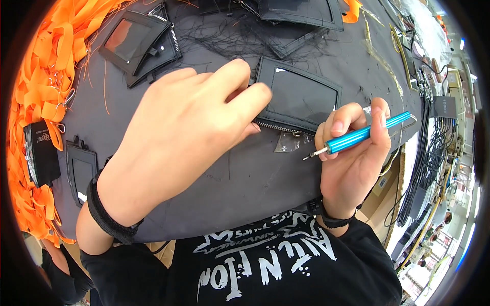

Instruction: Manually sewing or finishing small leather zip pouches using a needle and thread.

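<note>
Head view: left hand (189,120) curled, fingertips at the left end of a black rectangular leather-look wallet with clear window and zip (306,97); cannot tell whether it pinches the edge. Wallet lies flat on the dark grey tabletop (245,191), between the hands. Right hand (354,171), palm turned up, grips a shiny blue pen-shaped tool (352,139), thin tip pointing left, just below wallet's right corner. Loose black threads (209,43) beyond; heaped orange fabric straps (64,48) far left.
</note>
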Available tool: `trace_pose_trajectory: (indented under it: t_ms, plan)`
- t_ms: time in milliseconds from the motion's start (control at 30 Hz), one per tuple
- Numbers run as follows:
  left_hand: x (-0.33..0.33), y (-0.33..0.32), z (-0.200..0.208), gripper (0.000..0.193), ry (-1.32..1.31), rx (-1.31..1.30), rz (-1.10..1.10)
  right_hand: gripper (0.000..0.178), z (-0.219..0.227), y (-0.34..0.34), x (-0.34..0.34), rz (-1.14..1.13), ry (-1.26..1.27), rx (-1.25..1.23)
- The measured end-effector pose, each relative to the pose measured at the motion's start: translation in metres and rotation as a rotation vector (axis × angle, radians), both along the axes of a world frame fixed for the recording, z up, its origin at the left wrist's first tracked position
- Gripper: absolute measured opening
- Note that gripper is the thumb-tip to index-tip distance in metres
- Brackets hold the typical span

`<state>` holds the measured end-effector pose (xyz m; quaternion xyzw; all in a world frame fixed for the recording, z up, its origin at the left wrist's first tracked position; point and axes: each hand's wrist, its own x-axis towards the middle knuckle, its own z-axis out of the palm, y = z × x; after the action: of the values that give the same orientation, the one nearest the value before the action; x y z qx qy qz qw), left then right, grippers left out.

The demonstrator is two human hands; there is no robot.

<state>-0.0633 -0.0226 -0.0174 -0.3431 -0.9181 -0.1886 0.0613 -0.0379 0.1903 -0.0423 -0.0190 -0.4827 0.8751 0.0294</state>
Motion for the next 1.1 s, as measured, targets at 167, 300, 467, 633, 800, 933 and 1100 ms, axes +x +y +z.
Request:
trace_pose_trajectory:
  t_ms: [167,300,467,633,800,933,1100]
  plan:
    - [-0.001,-0.003,0.002,0.017,0.047,-0.007,-0.022,0.018,0.001,-0.011,0.004,-0.006,-0.026,0.124]
    - [-0.003,-0.007,-0.002,0.014,-0.113,0.106,0.074,0.017,-0.001,-0.016,0.004,-0.015,0.051,0.182]
    - [-0.007,-0.02,0.0,0.008,-0.399,0.29,0.11,0.022,-0.009,-0.015,0.003,0.097,0.257,0.465]
    - [-0.012,-0.031,0.008,0.011,-0.497,0.33,0.213,0.023,-0.009,-0.015,0.003,0.138,0.288,0.556]
    - [-0.009,-0.032,0.016,0.013,-0.487,0.248,0.184,0.024,-0.006,-0.017,0.004,0.134,0.288,0.62]
    - [-0.005,-0.031,0.019,0.013,-0.515,0.226,0.194,0.025,-0.005,-0.019,0.005,0.123,0.287,0.633]
    - [0.001,-0.024,0.018,0.013,-0.503,0.231,0.175,0.024,-0.004,-0.019,0.005,0.123,0.286,0.659]
